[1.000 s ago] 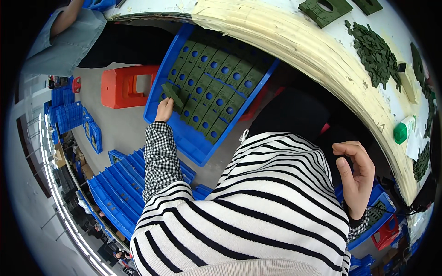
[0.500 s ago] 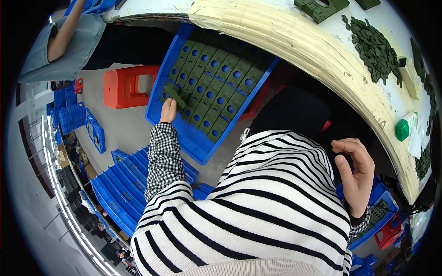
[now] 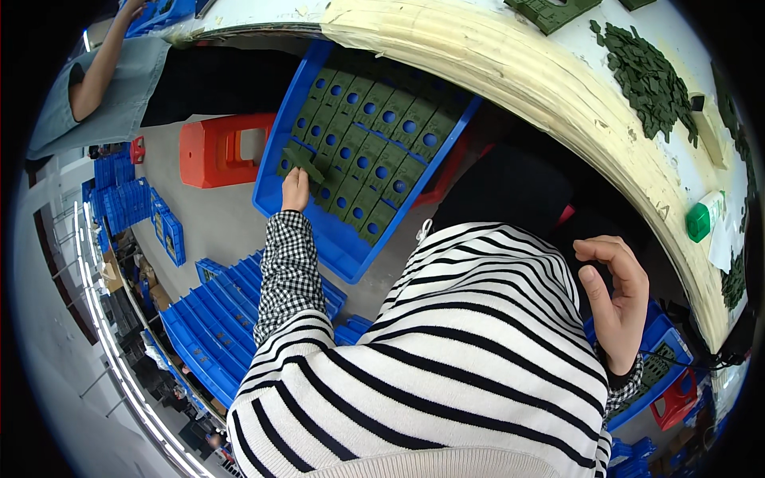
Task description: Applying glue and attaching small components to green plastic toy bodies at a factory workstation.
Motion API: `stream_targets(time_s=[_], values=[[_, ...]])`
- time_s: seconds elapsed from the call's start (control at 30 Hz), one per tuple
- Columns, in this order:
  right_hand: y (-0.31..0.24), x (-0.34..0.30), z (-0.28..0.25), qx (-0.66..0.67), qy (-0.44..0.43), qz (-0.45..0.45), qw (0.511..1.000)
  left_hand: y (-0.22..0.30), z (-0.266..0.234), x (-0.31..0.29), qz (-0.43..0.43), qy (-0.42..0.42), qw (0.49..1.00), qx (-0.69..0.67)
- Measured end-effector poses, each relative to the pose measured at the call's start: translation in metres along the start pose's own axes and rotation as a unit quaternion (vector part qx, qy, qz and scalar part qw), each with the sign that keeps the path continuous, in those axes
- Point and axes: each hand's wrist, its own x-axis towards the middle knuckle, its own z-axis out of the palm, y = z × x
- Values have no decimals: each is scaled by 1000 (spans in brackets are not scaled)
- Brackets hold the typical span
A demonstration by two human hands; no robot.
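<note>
My left hand reaches over the near left part of a blue plastic tray. Its fingers are closed on the near end of a flat dark green plate, which lies tilted over its neighbours. Rows of similar green plates, each with a round hole, fill most of the tray, and blue shows through the holes. Well apart from the tray, at the right, my right hand hangs beside my body. Its fingers are curved, the thumb stands away from them, and nothing is held there.
A worktable with a padded edge curves along the far and right side, bearing a heap of small green pieces and a green-capped bottle. A red stool stands left of the tray. Stacked blue trays lie lower left. A co-worker's arm shows upper left.
The green plate in my left hand has tipped slightly lower toward the tray's contents. My right hand stays where it was. The co-worker's arm has shifted slightly to the left.
</note>
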Motion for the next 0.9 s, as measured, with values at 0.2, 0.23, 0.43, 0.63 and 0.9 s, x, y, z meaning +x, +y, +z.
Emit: stream_targets(time_s=[0.2, 0.23, 0.43, 0.63, 0.9], values=[[1, 0, -1, -3, 3, -2, 1000, 2, -5, -5, -87, 194, 977, -23], [1, 0, -2, -2, -1, -5, 1000, -12, -3, -2, -147, 185, 964, -120], [-1, 1, 0, -11, 2, -4, 1000, -10, 4, 7, -230, 203, 888, -342], [-1, 0, 1, -16, 3, -4, 1000, -14, -11, 24, -353, 195, 856, -324], [-4, 4, 0, -17, -5, -11, 1000, -52, -17, 26, -262, 250, 876, -318]])
